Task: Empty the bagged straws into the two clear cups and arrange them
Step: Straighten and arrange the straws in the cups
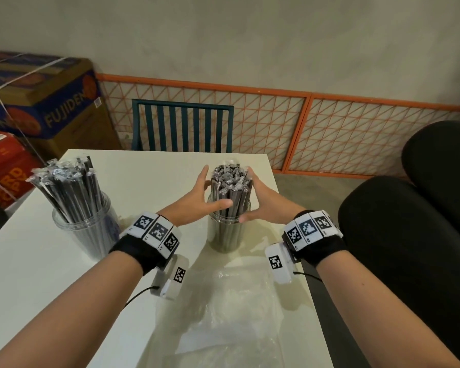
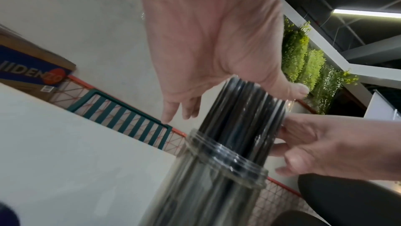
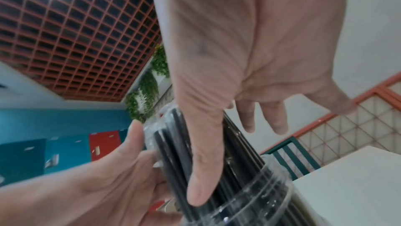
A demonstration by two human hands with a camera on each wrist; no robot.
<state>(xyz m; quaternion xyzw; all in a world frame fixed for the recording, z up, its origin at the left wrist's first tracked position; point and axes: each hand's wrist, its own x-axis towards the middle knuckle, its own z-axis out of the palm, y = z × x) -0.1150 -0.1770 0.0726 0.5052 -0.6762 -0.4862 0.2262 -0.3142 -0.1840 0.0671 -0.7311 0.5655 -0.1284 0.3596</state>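
Observation:
Two clear cups stand on the white table [image 1: 144, 181]. The left cup [image 1: 87, 229] holds wrapped black straws [image 1: 69, 187] that lean left. The right cup [image 1: 227, 235] holds an upright bundle of straws [image 1: 230, 187]. My left hand [image 1: 205, 192] and right hand [image 1: 260, 200] flank this bundle above the rim, with straight fingers. In the left wrist view, the left thumb [image 2: 293, 90] touches the bundle [image 2: 243, 118]. In the right wrist view, the right thumb [image 3: 204, 169] lies along the straws [image 3: 173, 144]. The empty clear bag [image 1: 231, 309] lies flat near me.
A teal slatted chair [image 1: 182, 126] stands behind the table's far edge. Cardboard boxes [image 1: 37, 96] are stacked at the left. Black padded seats [image 1: 409, 248] crowd the table's right edge. An orange mesh panel [image 1: 276, 123] runs along the wall.

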